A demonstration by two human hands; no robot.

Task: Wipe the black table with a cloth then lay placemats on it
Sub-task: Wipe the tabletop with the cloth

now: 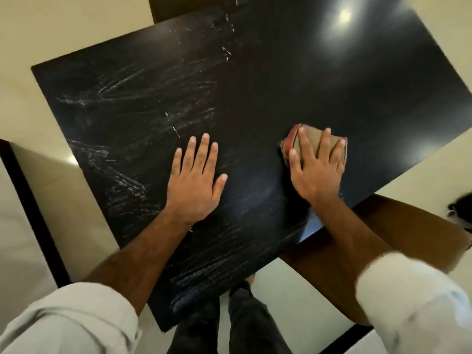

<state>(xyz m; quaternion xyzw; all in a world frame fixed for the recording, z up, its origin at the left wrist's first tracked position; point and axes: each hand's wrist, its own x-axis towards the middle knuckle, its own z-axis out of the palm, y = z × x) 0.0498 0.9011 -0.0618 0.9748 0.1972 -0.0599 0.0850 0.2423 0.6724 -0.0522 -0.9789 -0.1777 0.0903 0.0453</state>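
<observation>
step: wiping | your right hand flat, pressing cloth near table right edge | left hand open, bracing | risk: streaks stay at left side if skipped

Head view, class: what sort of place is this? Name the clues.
Probably a home dining area: a glossy black table, a brown chair seat tucked against it, and pale polished floor tiles. The right hand presses a cloth on it.

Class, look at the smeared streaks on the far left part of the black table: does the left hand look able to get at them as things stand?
Probably yes. The left hand lies flat and empty on the black table, with bare tabletop between it and the streaks. The cloth, though, is under the right hand.
</observation>
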